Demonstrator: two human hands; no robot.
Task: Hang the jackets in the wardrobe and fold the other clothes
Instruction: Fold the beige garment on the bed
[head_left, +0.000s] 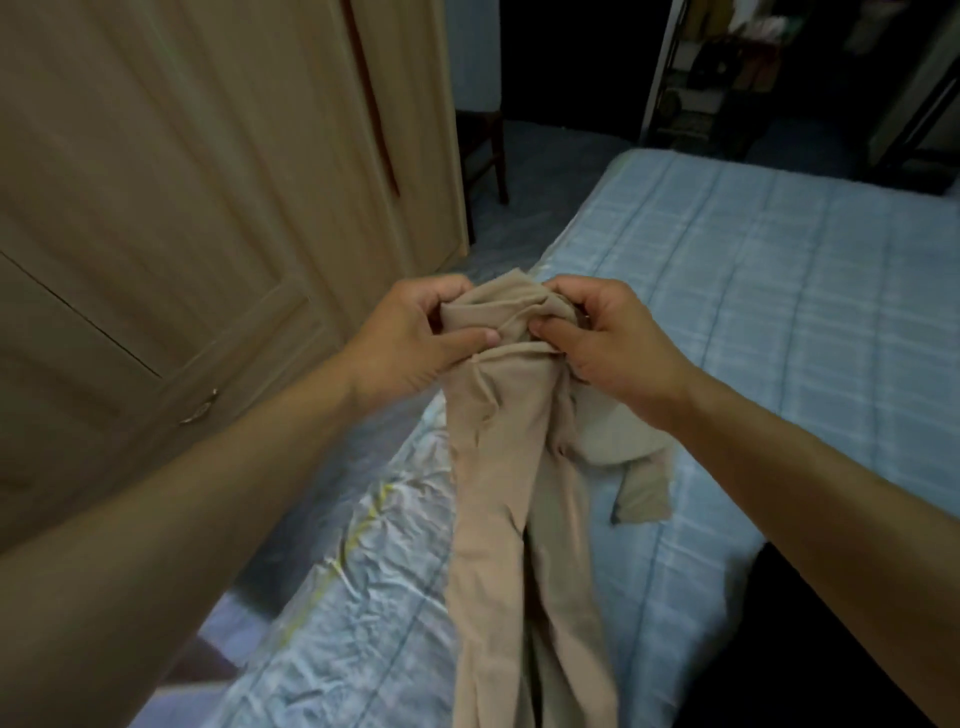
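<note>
Wardrobe: the big tan wardrobe (182, 182) fills the left side, doors closed, with a small metal handle (200, 410) low down.
Bed: the bed (779, 286) has a light blue quilted cover and runs along the right. Its near edge looks shiny and crinkled, maybe plastic over it.
Task thing: a thin beige garment (509, 467), tights or leggings by the look of it. It's held up in the air over the near corner of the bed, two long legs dangling down and a loose bit hanging off to the right.
Left hand: the left hand (410, 338) has its fingers curled in, thumb pinching the bunched top of the fabric.
Right hand: the right hand (618, 343) does the same from the other side, clenched on the wad, almost touching the left.
Step, I reckon: sorting out the waistband so it can be folded, since this isn't a jacket.
Tip: find the waistband edge and slide the hands apart along it. Let the legs hang straight and matched, then lay it flat on the bed before folding. Stretchy stuff twists easily, so don't yank.
</note>
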